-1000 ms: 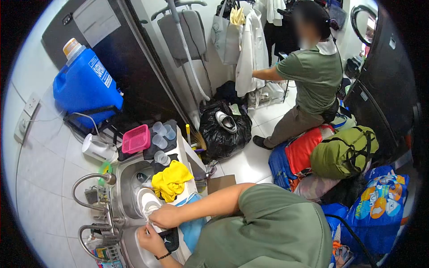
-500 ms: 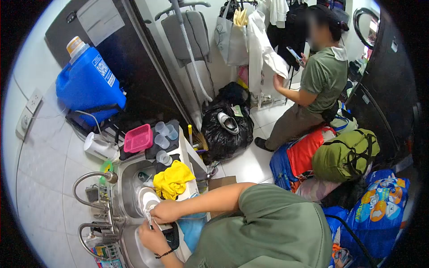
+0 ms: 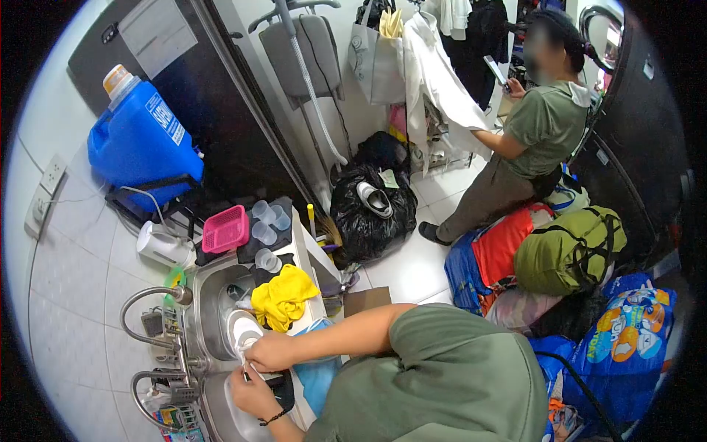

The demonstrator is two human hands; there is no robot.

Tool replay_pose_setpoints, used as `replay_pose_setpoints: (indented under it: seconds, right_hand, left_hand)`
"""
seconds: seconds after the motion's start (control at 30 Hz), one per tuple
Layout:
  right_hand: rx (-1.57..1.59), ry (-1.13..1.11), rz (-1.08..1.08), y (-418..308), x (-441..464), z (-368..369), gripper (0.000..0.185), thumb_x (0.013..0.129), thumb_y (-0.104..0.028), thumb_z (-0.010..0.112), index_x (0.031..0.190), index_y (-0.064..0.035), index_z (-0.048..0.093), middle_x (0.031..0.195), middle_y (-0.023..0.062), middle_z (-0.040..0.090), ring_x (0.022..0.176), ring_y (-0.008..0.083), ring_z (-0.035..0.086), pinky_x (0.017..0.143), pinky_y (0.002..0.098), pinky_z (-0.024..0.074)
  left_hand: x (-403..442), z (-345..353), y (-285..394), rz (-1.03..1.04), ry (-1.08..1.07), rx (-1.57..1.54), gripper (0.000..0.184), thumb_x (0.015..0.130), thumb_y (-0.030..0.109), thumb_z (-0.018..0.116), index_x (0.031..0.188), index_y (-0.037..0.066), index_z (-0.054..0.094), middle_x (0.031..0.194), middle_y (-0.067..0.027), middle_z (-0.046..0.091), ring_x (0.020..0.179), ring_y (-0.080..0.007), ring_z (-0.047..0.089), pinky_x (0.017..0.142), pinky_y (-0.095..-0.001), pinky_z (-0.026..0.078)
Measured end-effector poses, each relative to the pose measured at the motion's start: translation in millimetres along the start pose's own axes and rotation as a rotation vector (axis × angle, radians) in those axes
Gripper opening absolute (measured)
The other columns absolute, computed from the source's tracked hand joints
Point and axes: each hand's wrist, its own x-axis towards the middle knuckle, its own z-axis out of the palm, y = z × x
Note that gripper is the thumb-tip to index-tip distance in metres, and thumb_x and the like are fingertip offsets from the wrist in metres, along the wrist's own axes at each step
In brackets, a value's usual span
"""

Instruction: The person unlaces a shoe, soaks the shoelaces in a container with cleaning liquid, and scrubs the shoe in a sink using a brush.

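Observation:
A white and grey sneaker (image 3: pixel 244 328) lies across the edge of the metal sink (image 3: pixel 208 311). My right hand (image 3: pixel 269 352) is closed at the sneaker's laces, its fingers pinched together. Just below it, my left hand (image 3: pixel 254 392), with a dark beaded bracelet at the wrist, also pinches at the laces, close to touching the right. The lace ends are partly hidden by my fingers. Beside the sneaker sits a crumpled yellow cloth (image 3: pixel 284 297). A black item (image 3: pixel 282 388) and a light blue cloth (image 3: pixel 315 372) lie under my forearms.
Two curved faucets (image 3: pixel 140 300) rise over the sink. A pink basket (image 3: pixel 225 229), clear cups (image 3: pixel 265 233) and a white kettle (image 3: pixel 163 244) stand past it. Another sneaker (image 3: pixel 374 200) rests on a black garbage bag (image 3: pixel 372 232). A person (image 3: pixel 541 140) holds a phone and a white garment (image 3: pixel 442 85).
My hands stay at the laces with only slight finger movement. The other person has shifted right and pulled the white garment outward.

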Motion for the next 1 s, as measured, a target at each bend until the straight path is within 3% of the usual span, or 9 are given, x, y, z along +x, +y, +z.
replay_pose_setpoints:
  seconds: [0.47, 0.7, 0.73, 0.8, 0.87, 0.9, 0.93, 0.97, 1.0]
  right_hand:
    - [-0.007, 0.098, 0.076, -8.9, 3.5, -1.2, 0.021, 0.085, -0.024, 0.061, 0.09, -0.0042, 0.059, 0.081, 0.0182, 0.067, 0.074, 0.0375, 0.067, 0.063, 0.0501, 0.0529]
    - [0.065, -0.005, 0.053, 19.4, -19.1, 26.9, 0.021, 0.082, -0.021, 0.058, 0.095, -0.0051, 0.056, 0.088, 0.0193, 0.066, 0.077, 0.0406, 0.065, 0.066, 0.051, 0.0518]
    - [0.051, -0.068, 0.221, 6.9, -19.3, 13.7, 0.022, 0.083, -0.023, 0.057, 0.097, -0.0063, 0.057, 0.089, 0.0208, 0.066, 0.08, 0.04, 0.065, 0.07, 0.0509, 0.0513]
    - [0.054, -0.067, 0.267, 1.4, -12.3, -1.6, 0.023, 0.085, -0.027, 0.058, 0.092, -0.0062, 0.059, 0.086, 0.0209, 0.066, 0.082, 0.0406, 0.064, 0.071, 0.0517, 0.0506]
    - [0.126, -0.04, 0.311, 10.7, -0.6, -23.0, 0.023, 0.084, -0.026, 0.058, 0.092, -0.005, 0.059, 0.082, 0.0207, 0.065, 0.079, 0.0395, 0.064, 0.07, 0.0498, 0.0507]
    - [0.033, 0.014, 0.286, 12.8, 7.1, -33.5, 0.027, 0.085, -0.026, 0.055, 0.094, -0.0022, 0.06, 0.085, 0.024, 0.067, 0.08, 0.042, 0.066, 0.071, 0.054, 0.0507]
    - [-0.129, 0.006, 0.352, 5.7, 12.0, -46.0, 0.023, 0.083, -0.023, 0.057, 0.096, -0.0048, 0.061, 0.087, 0.0198, 0.068, 0.078, 0.039, 0.066, 0.067, 0.0536, 0.0494]
    - [-0.409, 0.107, 0.211, 10.8, 9.8, -44.9, 0.023, 0.081, -0.02, 0.061, 0.101, -0.0083, 0.062, 0.093, 0.0135, 0.068, 0.085, 0.0334, 0.066, 0.071, 0.0499, 0.0484]
    - [-0.391, 0.122, 0.085, 11.8, 13.3, -37.8, 0.024, 0.08, -0.02, 0.061, 0.101, -0.0096, 0.063, 0.094, 0.0121, 0.067, 0.088, 0.0319, 0.065, 0.074, 0.049, 0.0477]
  left_hand:
    - [-2.3, 4.7, -1.4, 0.205, 0.071, -0.03, 0.025, 0.09, 0.023, 0.062, 0.09, 0.001, 0.072, 0.085, -0.0162, 0.07, 0.077, -0.036, 0.063, 0.072, -0.0455, 0.049]
    - [16.7, 6.3, -29.4, 0.068, 0.016, -0.075, 0.025, 0.089, 0.026, 0.061, 0.089, 0.003, 0.071, 0.083, -0.0218, 0.067, 0.077, -0.0427, 0.062, 0.069, -0.0502, 0.048]
    - [21.5, 10.0, -43.2, 0.055, -0.034, -0.099, 0.019, 0.089, 0.026, 0.063, 0.093, 0.009, 0.072, 0.08, -0.016, 0.068, 0.073, -0.0367, 0.064, 0.066, -0.0456, 0.049]
    - [30.2, 11.8, -59.1, 0.128, -0.025, -0.152, 0.021, 0.089, 0.027, 0.063, 0.091, 0.008, 0.072, 0.08, -0.0167, 0.068, 0.075, -0.0366, 0.064, 0.067, -0.0459, 0.049]
    - [38.9, 11.1, -71.1, 0.034, -0.124, -0.226, 0.027, 0.089, 0.032, 0.064, 0.095, 0.007, 0.073, 0.08, -0.0188, 0.068, 0.075, -0.0371, 0.065, 0.069, -0.0443, 0.05]
    - [45.1, 14.0, -76.9, 0.017, -0.151, -0.2, 0.031, 0.089, 0.036, 0.064, 0.096, 0.007, 0.074, 0.08, -0.0191, 0.069, 0.074, -0.037, 0.066, 0.069, -0.0431, 0.05]
    - [48.5, 14.0, -80.3, -0.018, -0.192, -0.243, 0.034, 0.088, 0.039, 0.064, 0.095, 0.007, 0.074, 0.079, -0.0186, 0.069, 0.074, -0.0371, 0.065, 0.068, -0.0428, 0.05]
    - [52.9, 21.4, -85.7, -0.007, -0.185, -0.259, 0.034, 0.089, 0.039, 0.064, 0.093, 0.007, 0.074, 0.078, -0.019, 0.068, 0.074, -0.0368, 0.066, 0.067, -0.0429, 0.05]
    - [54.3, 22.8, -87.1, 0.01, -0.186, -0.277, 0.034, 0.089, 0.039, 0.064, 0.092, 0.007, 0.074, 0.077, -0.0194, 0.068, 0.074, -0.0366, 0.066, 0.066, -0.043, 0.05]
